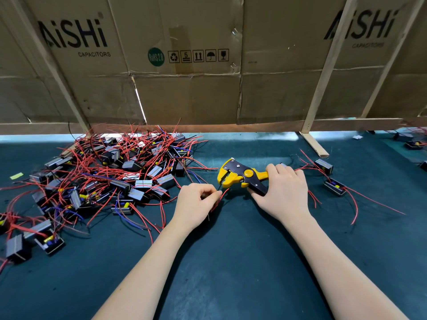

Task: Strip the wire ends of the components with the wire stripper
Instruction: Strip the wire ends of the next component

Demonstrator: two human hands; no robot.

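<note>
Head view: the right hand (285, 189) grips the handles of the yellow-and-black wire stripper (242, 175) near the desk (231, 262) centre. The left hand (196, 204) pinches a red wire (223, 194) with its end just beside the stripper's jaws. A pile of components (104, 179) occupies the far left area; two components (329, 176) lie right.

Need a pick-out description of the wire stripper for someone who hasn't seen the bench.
On the dark green mat, look right of the big pile of components, near the middle. The wire stripper lies there in the right hand, its jaws facing the left hand. It is the only yellow-and-black hand tool; everything nearby is boxes with red wires.
</note>
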